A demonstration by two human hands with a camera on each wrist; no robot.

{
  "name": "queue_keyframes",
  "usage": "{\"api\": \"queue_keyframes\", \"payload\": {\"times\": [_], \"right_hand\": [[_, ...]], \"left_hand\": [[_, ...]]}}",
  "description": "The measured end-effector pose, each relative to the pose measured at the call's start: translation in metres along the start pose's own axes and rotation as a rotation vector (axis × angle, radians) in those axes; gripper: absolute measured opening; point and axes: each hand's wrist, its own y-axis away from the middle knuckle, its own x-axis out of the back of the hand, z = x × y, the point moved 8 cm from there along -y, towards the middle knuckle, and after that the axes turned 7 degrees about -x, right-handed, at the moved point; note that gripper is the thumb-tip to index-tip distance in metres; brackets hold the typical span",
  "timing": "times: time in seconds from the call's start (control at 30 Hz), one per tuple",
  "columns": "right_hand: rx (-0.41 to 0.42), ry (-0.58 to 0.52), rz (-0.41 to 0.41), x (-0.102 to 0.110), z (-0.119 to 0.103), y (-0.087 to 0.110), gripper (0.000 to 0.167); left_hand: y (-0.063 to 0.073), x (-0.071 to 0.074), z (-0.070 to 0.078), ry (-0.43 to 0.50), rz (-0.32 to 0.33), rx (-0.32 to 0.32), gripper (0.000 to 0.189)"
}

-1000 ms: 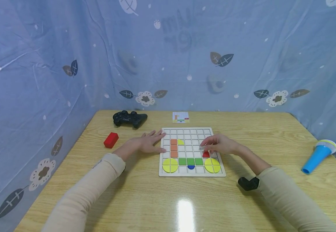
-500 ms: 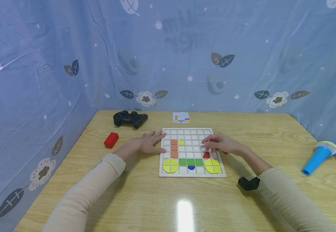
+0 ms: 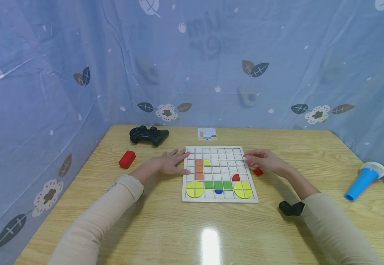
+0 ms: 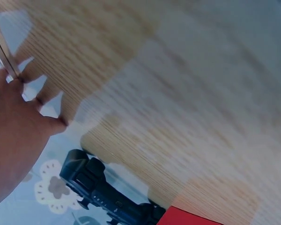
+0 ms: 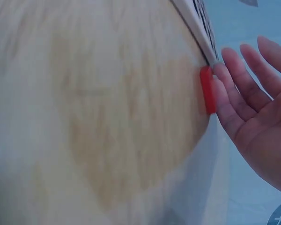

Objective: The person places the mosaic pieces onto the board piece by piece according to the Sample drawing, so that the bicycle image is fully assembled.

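A white square grid board (image 3: 253,200) lies on the table, bearing orange squares (image 3: 199,169), green squares (image 3: 218,184), yellow quarter pieces forming two discs (image 3: 195,189), another yellow quarter (image 3: 206,162), a blue half-round piece (image 3: 218,191) and a red quarter piece (image 3: 236,177). My left hand (image 3: 172,163) rests at the board's left edge, its fingers spread over the rim. Beside the right edge hovers my right hand (image 3: 265,161), fingers relaxed and slightly bent, with nothing visible in them. Just below it, a small red piece (image 3: 258,172) lies on the table, close to the fingers in the right wrist view.
A small printed card (image 3: 206,134) lies behind the board. To the left are a black game controller (image 3: 148,135) and a red block (image 3: 127,159). A blue toy microphone (image 3: 364,180) lies at the far right. Patterned blue cloth (image 3: 192,73) surrounds the table.
My right hand has moved right, from above the board to its right edge. The red quarter on the board and the loose red piece are uncovered now. The left hand stays put.
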Motion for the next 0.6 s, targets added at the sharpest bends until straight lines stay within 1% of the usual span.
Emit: {"api": "queue_keyframes", "payload": {"times": [0.2,0.3,0.43,0.6], "right_hand": [[0.02,0.094,0.027,0.006,0.004,0.006,0.043],[0.042,0.117,0.024,0.008,0.004,0.01,0.04],[0.09,0.128,-0.014,0.01,0.006,0.015,0.04],[0.125,0.109,-0.091,0.009,0.012,0.021,0.045]], "left_hand": [[0.0,0.0,0.0,0.001,-0.001,0.003,0.087],[-0.001,0.0,-0.001,-0.002,0.001,0.008,0.087],[-0.002,0.0,-0.001,0.0,0.001,0.009,0.087],[-0.001,0.0,0.0,0.005,0.0,0.01,0.087]]}}
